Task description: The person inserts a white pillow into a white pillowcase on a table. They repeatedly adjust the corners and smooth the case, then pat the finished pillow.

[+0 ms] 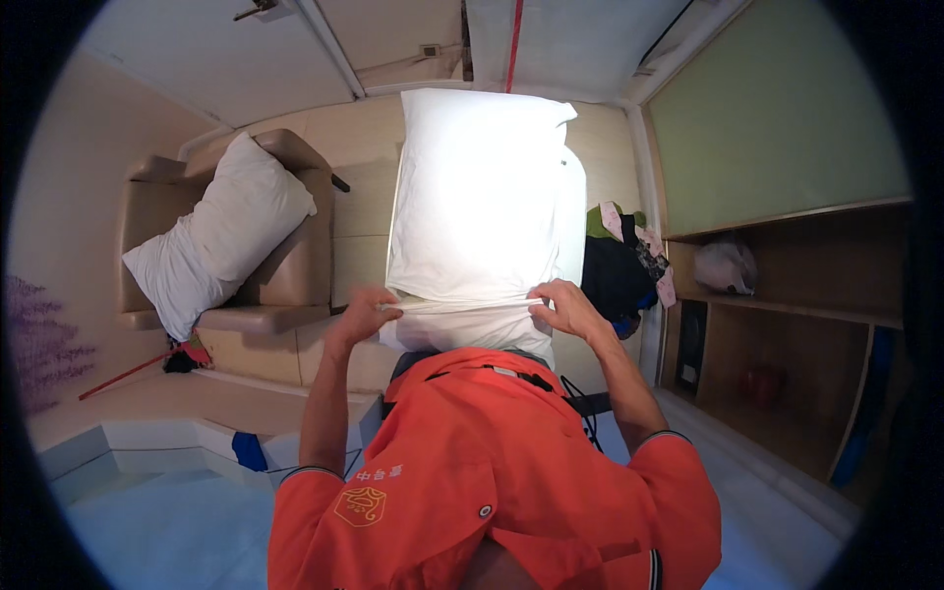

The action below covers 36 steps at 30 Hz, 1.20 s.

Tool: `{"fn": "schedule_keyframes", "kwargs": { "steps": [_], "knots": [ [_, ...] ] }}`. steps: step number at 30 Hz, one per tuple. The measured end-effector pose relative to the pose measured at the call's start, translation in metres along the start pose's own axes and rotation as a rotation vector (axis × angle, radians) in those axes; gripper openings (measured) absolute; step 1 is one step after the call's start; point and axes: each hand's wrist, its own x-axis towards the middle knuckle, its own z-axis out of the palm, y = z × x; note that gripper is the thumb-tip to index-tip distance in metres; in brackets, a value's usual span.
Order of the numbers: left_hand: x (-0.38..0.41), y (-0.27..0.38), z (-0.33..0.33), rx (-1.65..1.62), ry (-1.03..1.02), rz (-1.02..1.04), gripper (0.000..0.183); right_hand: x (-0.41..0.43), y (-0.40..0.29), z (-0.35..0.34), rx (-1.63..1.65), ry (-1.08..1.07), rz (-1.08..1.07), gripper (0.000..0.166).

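A white pillow in a white pillowcase lies flat in front of me, brightly lit. Its near end, a loose gathered band of cloth, hangs close to my waist. My left hand, slightly blurred, pinches the left corner of this band between thumb and fingers. At the right corner, my right hand grips the cloth fold the same way. Beneath the pillow is a white, rounded-corner surface, showing along the right side.
A tan armchair at left holds another white pillow. Dark and patterned clothes lie in a pile to the right. Beyond them stands a wooden shelf unit with a plastic bag. A white ledge runs behind me at left.
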Motion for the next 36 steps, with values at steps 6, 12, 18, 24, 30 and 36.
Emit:
{"fn": "schedule_keyframes", "kwargs": {
  "steps": [6, 12, 18, 24, 30, 36],
  "knots": [
    [0.023, -0.014, 0.042, 0.315, -0.044, 0.099, 0.015, -0.009, 0.019, 0.033, 0.022, -0.065, 0.041, 0.021],
    [0.028, 0.012, 0.051, 0.369, 0.302, 0.188, 0.011, 0.004, 0.032, 0.064, 0.041, 0.392, -0.018, 0.017],
    [0.026, 0.031, 0.066, 0.359, 0.526, 0.244, 0.012, 0.033, 0.002, 0.054, 0.219, 0.568, 0.057, 0.013],
    [0.048, 0.024, 0.067, 0.331, 0.664, 0.095, 0.011, 0.036, 0.004, 0.055, 0.016, 0.762, 0.064, 0.011],
    [0.062, 0.015, 0.066, 0.349, 0.504, -0.007, 0.010, 0.041, 0.011, 0.056, 0.047, 0.738, 0.123, 0.011],
    [0.058, 0.062, 0.057, 0.381, 0.493, 0.100, 0.017, 0.046, 0.014, 0.037, 0.193, 0.561, 0.324, 0.034]
  ]
}}
